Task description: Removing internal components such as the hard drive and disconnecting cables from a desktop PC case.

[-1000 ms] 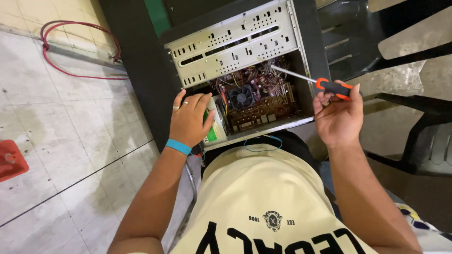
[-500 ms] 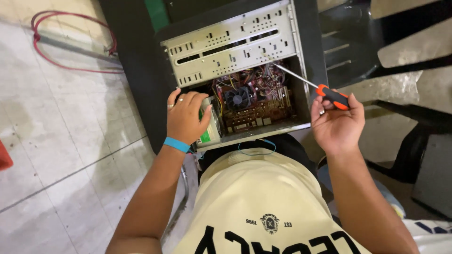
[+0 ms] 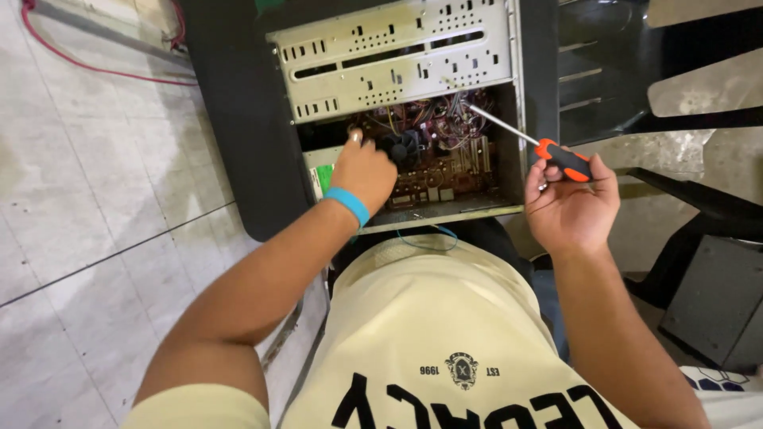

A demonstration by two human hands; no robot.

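Note:
An open computer case (image 3: 397, 56) lies in front of me, its circuit board (image 3: 445, 171) with a black fan (image 3: 404, 144) and tangled wires exposed. My left hand (image 3: 362, 171), with a blue wristband, reaches inside the case beside the fan, fingers curled; whether it holds anything is hidden. My right hand (image 3: 568, 208) grips a screwdriver (image 3: 556, 157) with an orange and black handle. Its metal shaft points up-left, and the tip sits among the wires near the case's upper right.
Pale floor tiles (image 3: 95, 206) spread to the left, with a red cable (image 3: 95, 67) at the far top left. Dark plastic chair parts (image 3: 628, 71) stand to the right of the case. A dark box (image 3: 715, 310) sits at lower right.
My left hand has moved from the case's front edge deeper inside, next to the fan. The right hand with the screwdriver has dropped slightly. The camera has moved closer.

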